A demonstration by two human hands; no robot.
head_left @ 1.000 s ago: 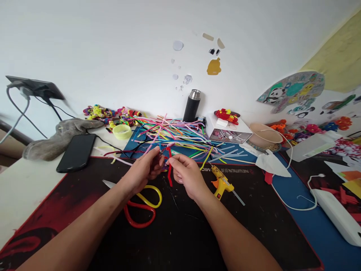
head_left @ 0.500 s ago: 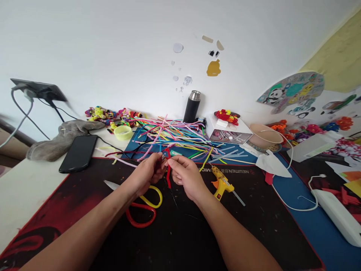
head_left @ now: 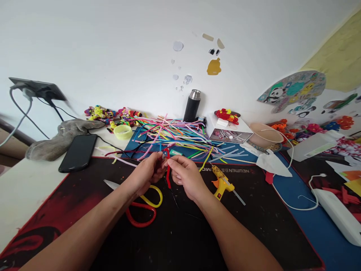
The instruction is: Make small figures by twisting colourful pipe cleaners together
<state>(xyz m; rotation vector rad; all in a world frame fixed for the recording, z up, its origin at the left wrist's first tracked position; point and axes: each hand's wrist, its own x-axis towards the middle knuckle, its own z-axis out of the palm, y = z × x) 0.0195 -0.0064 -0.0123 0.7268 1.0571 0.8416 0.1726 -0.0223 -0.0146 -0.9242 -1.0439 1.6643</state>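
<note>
Both my hands meet over the far part of the black desk mat (head_left: 180,233). A bent red pipe cleaner (head_left: 168,177) hangs down between them. My right hand (head_left: 186,173) pinches it between thumb and finger. My left hand (head_left: 148,171) is closed around the upper part of the same piece, where a small shiny bit shows at the fingertips; the rest is hidden by the fingers. A dark red stem (head_left: 118,153) sticks out leftward beyond my left hand. Scissors (head_left: 141,214) with one red and one yellow handle lie under my left forearm.
A yellow glue gun (head_left: 222,184) lies right of my hands. Behind them spreads a pile of coloured pipe cleaners (head_left: 169,131), with a black thermos (head_left: 192,106) and white box (head_left: 229,131). A phone (head_left: 78,152) and yellow-green tape roll (head_left: 123,131) are left; a white power strip (head_left: 337,216) is right.
The red pipe cleaner's upper loop has tilted and narrowed slightly between the fingers. Both hands stay in nearly the same place.
</note>
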